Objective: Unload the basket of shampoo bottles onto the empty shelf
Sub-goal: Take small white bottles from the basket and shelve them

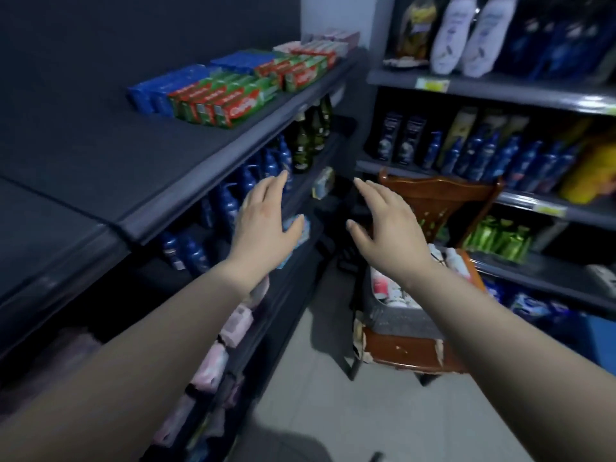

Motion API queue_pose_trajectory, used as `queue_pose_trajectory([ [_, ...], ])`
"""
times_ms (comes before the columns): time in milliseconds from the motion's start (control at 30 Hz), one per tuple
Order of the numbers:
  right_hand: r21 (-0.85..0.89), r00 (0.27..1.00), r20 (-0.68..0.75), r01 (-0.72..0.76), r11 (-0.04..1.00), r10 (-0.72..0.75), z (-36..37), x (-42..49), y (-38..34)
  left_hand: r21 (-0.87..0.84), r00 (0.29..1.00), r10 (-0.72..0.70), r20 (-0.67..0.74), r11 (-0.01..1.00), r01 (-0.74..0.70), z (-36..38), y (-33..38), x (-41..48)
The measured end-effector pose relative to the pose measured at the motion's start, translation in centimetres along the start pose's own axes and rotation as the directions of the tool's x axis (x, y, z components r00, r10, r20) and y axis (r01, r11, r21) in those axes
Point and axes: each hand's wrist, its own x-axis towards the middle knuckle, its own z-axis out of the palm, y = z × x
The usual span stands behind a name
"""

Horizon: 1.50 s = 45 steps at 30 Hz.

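Dim shop aisle, grey shelving on both sides, pale tiled floor. Both arms reach forward, palms down. Left hand [266, 221]: fingers spread and loosely extended, holding nothing, hovering in front of the left shelf [213, 181] where blue bottles [226, 205] stand. Right hand [388, 225]: fingers splayed wide, empty, above the aisle. Grey basket [396, 315] sits on a wooden chair [433, 208] under the right forearm, shampoo bottles [388, 288] inside, white and red, blurred. Toothpaste boxes [230, 98] on the upper left shelf.
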Motion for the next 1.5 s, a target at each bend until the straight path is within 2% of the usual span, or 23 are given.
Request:
queue_pose_trajectory([
  [200,-0.024,0.986,0.041,-0.161,0.987,0.162,-0.7,0.3,11.6,-0.053,0.993,0.013,0.116,0.999,-0.007,9.9,4.7,5.2],
  [567,-0.029,0.949,0.113,-0.294,0.956,0.295,-0.5,1.0,28.6,-0.106,0.969,-0.032,0.243,0.993,0.060,24.5,10.7,10.6],
  [900,-0.039,0.844,0.214,-0.495,0.868,0.491,4.5,0.4,37.0,-0.148,0.882,-0.120,0.455,0.967,0.208,34.7,7.6,12.2],
  [1100,-0.069,0.738,0.275,-0.624,0.778,0.616,9.0,0.0,40.2,-0.145,0.819,-0.136,0.558,0.955,0.257,40.5,5.3,13.3],
  [1333,-0.093,0.664,0.368,-0.671,0.736,0.651,14.1,0.7,43.9,-0.090,0.714,-0.210,0.668,0.930,0.357,44.9,2.5,12.7],
  [1500,-0.075,0.633,0.470,-0.666,0.743,0.615,18.6,4.4,47.3,-0.106,0.716,-0.238,0.656,0.911,0.399,47.2,1.2,12.2],
])
